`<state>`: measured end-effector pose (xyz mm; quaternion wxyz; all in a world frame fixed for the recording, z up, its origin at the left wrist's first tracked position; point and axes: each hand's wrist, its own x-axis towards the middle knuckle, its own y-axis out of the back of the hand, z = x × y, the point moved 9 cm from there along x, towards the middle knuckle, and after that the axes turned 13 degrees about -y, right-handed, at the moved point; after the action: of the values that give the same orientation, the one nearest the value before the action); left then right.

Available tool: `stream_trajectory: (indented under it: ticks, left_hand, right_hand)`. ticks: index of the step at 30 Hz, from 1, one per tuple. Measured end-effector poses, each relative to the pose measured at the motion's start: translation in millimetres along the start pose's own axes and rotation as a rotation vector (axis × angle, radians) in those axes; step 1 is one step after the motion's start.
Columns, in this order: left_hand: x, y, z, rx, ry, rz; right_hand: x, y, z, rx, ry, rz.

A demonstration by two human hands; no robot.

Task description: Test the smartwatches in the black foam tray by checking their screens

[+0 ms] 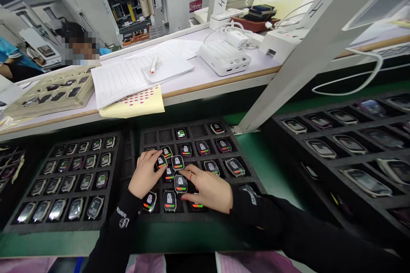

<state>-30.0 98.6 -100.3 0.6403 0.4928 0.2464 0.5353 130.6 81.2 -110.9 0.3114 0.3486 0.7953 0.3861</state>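
Observation:
In the middle foam tray lie several strapless smartwatches with lit screens showing white text and a red-to-green bar. My left hand pinches one watch by its edges at the tray's left side. Between finger and thumb of my right hand is a second watch, above the tray. A third watch sits between the two hands, beside the right fingertips; whether they touch it I cannot tell. My right hand hides some compartments beneath it.
Another foam tray of watches stands to the left, and larger black trays to the right. Above runs a shelf with papers, a marker and a white charger. A slanted white post rises right of the middle tray. People sit beyond.

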Motion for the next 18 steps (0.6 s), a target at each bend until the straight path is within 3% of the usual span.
stream_trajectory:
  ticks: [10, 14, 18]
  left_hand:
    - [4, -2, 0, -0.003, -0.013, -0.035]
    - [2, -3, 1, -0.012, 0.004, -0.035]
    - [-1, -4, 3, -0.050, 0.020, -0.010]
  right_hand:
    - [-1, 1, -3, 0.143, 0.029, 0.041]
    - [1, 13, 20, 0.323, -0.014, 0.077]
    - [15, 34, 59, 0.503, -0.080, 0.124]
